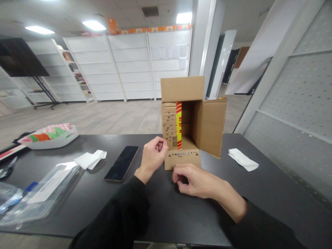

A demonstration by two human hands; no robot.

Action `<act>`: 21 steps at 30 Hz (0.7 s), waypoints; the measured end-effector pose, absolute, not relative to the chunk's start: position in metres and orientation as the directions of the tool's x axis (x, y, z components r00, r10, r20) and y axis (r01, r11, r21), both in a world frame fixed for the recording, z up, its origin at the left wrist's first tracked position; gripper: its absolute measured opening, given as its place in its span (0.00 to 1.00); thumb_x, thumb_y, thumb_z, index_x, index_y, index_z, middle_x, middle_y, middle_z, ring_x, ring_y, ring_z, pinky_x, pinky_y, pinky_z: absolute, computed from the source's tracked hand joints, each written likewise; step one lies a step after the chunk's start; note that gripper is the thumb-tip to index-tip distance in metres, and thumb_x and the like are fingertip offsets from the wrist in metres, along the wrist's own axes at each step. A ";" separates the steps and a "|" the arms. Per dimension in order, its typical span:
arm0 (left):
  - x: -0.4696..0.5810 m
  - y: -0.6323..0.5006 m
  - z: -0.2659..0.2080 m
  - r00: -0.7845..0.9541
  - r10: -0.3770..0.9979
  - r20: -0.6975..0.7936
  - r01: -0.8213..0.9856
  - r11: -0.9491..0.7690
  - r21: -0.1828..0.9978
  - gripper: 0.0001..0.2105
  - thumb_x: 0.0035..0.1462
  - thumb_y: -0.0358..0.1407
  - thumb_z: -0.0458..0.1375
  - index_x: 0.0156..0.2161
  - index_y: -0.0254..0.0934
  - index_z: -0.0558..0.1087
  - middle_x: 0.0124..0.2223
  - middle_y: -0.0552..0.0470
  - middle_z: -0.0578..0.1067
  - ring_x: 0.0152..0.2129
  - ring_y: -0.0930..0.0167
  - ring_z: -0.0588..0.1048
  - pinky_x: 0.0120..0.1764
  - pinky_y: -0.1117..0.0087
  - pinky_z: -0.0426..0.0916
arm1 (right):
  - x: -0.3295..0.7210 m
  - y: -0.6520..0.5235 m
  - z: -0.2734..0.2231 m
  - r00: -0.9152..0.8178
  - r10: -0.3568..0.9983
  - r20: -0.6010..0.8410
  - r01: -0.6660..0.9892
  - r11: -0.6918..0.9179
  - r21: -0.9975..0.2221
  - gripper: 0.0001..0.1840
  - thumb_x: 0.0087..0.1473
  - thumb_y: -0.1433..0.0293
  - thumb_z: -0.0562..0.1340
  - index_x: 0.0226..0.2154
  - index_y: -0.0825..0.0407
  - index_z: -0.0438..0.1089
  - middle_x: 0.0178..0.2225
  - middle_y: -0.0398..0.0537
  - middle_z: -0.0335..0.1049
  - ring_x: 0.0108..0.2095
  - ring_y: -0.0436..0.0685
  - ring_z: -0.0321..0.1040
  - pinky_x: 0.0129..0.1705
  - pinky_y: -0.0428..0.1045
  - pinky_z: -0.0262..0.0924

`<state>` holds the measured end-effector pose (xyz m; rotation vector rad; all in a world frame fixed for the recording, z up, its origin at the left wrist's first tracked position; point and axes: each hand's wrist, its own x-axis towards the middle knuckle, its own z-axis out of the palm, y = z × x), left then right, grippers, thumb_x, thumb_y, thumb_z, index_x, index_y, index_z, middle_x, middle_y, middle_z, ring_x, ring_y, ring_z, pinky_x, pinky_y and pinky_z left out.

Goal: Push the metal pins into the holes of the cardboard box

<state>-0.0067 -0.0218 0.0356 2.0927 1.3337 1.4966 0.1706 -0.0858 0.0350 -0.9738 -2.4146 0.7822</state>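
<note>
An open cardboard box (212, 128) stands on the dark table, its opening toward me. Small round grey metal heads, like screws or nails, dot its left flap (169, 121); a row of heads and holes runs along the lower flap (181, 162). My left hand (153, 155) is closed in a loose fist beside the left flap's lower edge; what it holds, if anything, is hidden. Just in front of the lower flap, my right hand (194, 180) is low over the table, thumb and forefinger pinched. A tiny dark thing shows under its fingertips, too small to name.
A phone (121, 163) lies left of my left hand, near folded tissues (90, 159). Farther left are a clear plastic case (46, 197), scissors (9, 168) and a white basket (52, 141) with colourful cloth. Another tissue (243, 159) lies right of the box.
</note>
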 end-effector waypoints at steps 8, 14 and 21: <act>-0.007 -0.023 0.035 0.060 0.781 0.622 0.528 -0.553 0.644 0.07 0.55 0.34 0.54 0.28 0.35 0.69 0.22 0.57 0.67 0.17 0.79 0.61 0.23 0.77 0.57 | 0.173 -0.086 0.039 -0.615 0.775 0.146 0.591 0.576 -0.565 0.09 0.43 0.80 0.57 0.29 0.52 0.65 0.29 0.43 0.65 0.29 0.49 0.60 0.31 0.44 0.50; -0.007 -0.022 0.034 0.063 0.787 0.614 0.531 -0.547 0.647 0.07 0.55 0.34 0.54 0.28 0.35 0.69 0.21 0.58 0.67 0.17 0.79 0.60 0.23 0.76 0.56 | 0.181 -0.084 0.042 -0.556 0.831 0.015 0.738 0.502 -0.452 0.08 0.45 0.76 0.57 0.31 0.51 0.66 0.23 0.39 0.63 0.23 0.48 0.55 0.26 0.45 0.43; -0.007 -0.022 0.034 0.065 0.789 0.611 0.539 -0.543 0.644 0.07 0.55 0.35 0.54 0.28 0.35 0.69 0.21 0.57 0.67 0.17 0.78 0.61 0.24 0.76 0.57 | 0.184 -0.083 0.038 -0.543 0.837 -0.071 0.767 0.461 -0.446 0.06 0.45 0.74 0.58 0.30 0.51 0.67 0.27 0.43 0.68 0.26 0.50 0.60 0.27 0.45 0.46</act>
